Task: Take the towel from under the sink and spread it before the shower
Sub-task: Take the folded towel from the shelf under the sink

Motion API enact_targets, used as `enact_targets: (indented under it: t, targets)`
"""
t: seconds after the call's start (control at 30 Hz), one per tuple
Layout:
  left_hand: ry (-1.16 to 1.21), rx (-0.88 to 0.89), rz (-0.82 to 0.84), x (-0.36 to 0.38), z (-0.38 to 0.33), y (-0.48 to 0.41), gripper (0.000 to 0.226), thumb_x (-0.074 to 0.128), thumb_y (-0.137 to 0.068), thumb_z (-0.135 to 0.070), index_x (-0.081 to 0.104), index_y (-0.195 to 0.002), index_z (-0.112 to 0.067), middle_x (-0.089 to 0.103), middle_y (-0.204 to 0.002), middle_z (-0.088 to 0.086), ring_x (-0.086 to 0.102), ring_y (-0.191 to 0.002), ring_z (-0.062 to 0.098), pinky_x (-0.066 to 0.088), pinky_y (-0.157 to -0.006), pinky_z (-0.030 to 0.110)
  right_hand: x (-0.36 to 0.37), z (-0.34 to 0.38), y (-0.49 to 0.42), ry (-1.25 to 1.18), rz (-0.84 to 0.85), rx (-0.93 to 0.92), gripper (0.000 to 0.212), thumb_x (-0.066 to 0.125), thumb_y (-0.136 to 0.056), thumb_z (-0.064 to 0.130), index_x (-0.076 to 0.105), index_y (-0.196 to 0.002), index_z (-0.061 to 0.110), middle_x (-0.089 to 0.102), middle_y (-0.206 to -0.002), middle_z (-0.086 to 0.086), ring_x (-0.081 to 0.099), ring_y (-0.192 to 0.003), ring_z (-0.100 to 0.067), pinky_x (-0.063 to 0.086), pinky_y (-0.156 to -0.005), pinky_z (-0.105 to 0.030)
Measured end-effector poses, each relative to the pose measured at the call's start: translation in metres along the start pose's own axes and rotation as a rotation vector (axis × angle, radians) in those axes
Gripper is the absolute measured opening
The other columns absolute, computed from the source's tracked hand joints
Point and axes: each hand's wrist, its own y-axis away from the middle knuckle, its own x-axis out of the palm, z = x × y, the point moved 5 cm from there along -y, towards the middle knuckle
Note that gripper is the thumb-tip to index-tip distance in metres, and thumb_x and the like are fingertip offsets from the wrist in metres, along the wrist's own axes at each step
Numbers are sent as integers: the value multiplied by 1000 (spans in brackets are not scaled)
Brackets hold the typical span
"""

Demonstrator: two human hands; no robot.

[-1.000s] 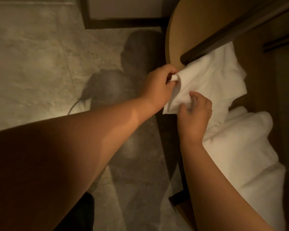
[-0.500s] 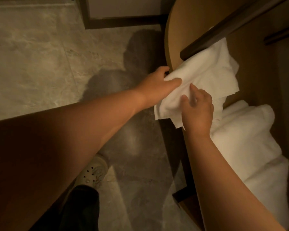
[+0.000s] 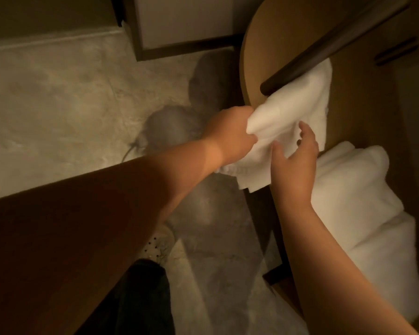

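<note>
A white towel point(image 3: 298, 107) hangs from under a dark bar point(image 3: 324, 44) at the edge of the wooden vanity point(image 3: 259, 56). My left hand point(image 3: 230, 134) is clenched on the towel's left fold, knuckles up. My right hand point(image 3: 295, 158) rests against the towel's lower part with fingers spread, and I cannot make out a grip. The towel's bottom corner dangles below both hands over the floor.
More folded white towels point(image 3: 363, 201) lie on the wooden shelf at the right. Grey stone floor point(image 3: 58, 112) spreads to the left, with a dark-framed panel point(image 3: 179, 44) at the top. My shoe point(image 3: 159, 245) and dark trouser leg are below.
My left hand has gone from a flat hold to a fist on the towel. The towel has come further out to the left, and my right hand has opened against it.
</note>
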Motion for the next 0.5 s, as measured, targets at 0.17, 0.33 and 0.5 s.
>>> enact_targets:
  t: [0.17, 0.33, 0.5]
  targets:
    - [-299, 154, 102, -65, -29, 65, 38, 62, -88, -22, 56, -125, -15, 63, -118, 8, 58, -109, 24, 43, -95, 34, -36, 72, 40, 284, 51, -378, 101, 76, -75, 27, 9, -150, 28, 10, -158, -8, 10, -145, -25, 8, -111, -30]
    - [-464, 184, 163, -152, -73, 166, 46, 69, -82, -25, 56, -124, -10, 63, -118, 12, 59, -107, 27, 39, -93, 30, -66, 135, 108, 285, 341, -562, 54, 71, -74, 45, 56, -122, 26, 54, -133, -2, 41, -131, -24, 27, -112, -52]
    - [-636, 161, 142, -236, -148, 276, 40, 60, -88, -24, 54, -128, -24, 61, -123, -1, 56, -105, 12, 33, -82, 11, -128, 207, 190, 198, 435, -495, 53, 66, -74, 49, 52, -121, 27, 63, -110, 7, 60, -99, -13, 48, -85, -30]
